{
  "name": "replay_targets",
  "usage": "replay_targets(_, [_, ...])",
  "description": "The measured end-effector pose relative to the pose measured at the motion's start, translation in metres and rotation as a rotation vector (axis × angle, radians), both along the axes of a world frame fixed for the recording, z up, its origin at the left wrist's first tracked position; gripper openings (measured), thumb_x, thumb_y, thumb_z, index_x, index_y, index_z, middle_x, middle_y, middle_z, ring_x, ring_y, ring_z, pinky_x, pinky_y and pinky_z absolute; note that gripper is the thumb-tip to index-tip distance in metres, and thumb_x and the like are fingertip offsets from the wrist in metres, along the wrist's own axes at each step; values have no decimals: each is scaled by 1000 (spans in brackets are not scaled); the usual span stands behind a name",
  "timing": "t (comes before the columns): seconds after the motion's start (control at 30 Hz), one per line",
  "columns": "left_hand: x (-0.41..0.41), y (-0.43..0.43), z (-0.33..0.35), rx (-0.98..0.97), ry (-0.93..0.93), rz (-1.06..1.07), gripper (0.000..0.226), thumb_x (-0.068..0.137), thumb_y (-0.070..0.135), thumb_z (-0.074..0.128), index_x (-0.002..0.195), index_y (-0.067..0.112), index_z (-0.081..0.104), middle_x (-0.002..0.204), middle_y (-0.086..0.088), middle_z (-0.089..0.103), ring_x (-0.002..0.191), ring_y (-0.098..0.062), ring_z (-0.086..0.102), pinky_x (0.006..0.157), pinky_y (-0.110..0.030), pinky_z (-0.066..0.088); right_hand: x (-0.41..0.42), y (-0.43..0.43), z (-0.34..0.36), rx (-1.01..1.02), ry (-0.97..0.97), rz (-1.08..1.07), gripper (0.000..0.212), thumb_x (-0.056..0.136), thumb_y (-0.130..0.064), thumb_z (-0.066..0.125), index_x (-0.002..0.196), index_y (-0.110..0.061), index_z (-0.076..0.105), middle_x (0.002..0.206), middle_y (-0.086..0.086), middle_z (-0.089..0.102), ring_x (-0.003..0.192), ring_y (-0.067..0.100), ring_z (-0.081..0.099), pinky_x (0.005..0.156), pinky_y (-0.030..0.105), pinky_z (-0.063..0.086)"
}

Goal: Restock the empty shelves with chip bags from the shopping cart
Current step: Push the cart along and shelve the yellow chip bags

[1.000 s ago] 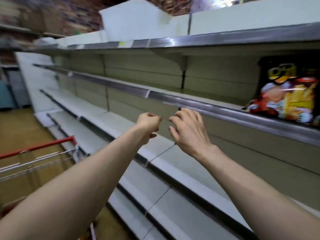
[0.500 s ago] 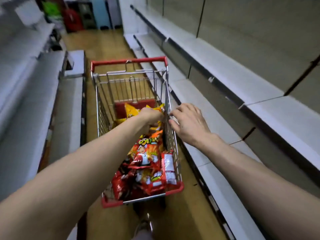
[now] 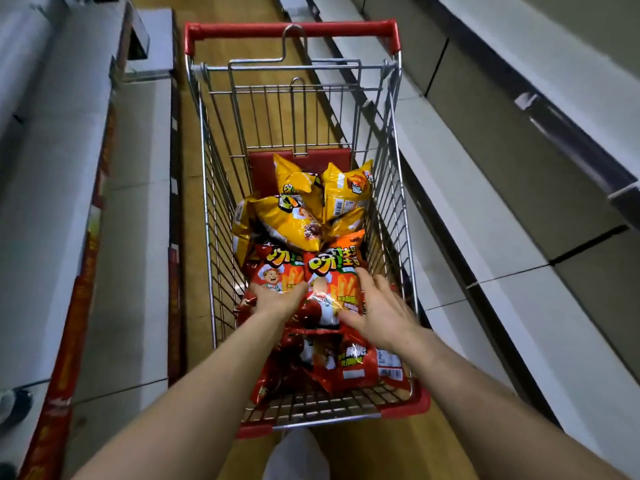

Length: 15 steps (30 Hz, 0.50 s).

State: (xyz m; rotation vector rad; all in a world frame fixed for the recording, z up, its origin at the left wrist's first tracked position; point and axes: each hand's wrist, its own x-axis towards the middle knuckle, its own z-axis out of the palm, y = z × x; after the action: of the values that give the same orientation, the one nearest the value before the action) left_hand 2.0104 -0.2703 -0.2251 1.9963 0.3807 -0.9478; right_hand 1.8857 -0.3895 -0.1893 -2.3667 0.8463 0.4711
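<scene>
red trim on the silver wire shopping cart [image 3: 294,29], and it's sitting loaded, so restocking is looking barely started: the grey metal shelves [image 3: 478,202] beside it are showing bare. the left hand [image 3: 277,301] and right hand [image 3: 379,308] are resting spread open either side of the top red foil chip bag [image 3: 334,282] in the cart, touching it, not closing yet. yellow foil chip bags [image 3: 294,216] are lying behind. big yellow chinese lettering, cartoon chef, fries; small print's blurring out.

One wide-angle camera, worn on the person's head, faces forward and steeply down along the aisle. It sits close above the shopping cart [image 3: 291,27], which fills the centre, while shelves [image 3: 502,209] run along the left and right edges toward the far end.
</scene>
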Motion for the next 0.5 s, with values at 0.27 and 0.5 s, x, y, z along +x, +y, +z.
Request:
replay_targets(0.27, [5,-14,-58,13,83,4,123,77,47,76,150,30,-22,155,-22,22,140,-42,29,113,-54,30,35,12,-61,-4,119,141,91,92,-27,63,152,-39,-4,160,6,-18,147,36,8,111,46,33])
replay_targets(0.5, [30,-39,-72,28,151,61,131,73,50,78,149,28,-26,153,-27,22,139,-44,29,111,-55,31,70,-11,-73,-19,114,100,81,95,-16,59,152,-39,6,161,6,-16,147,37,8,113,44,31])
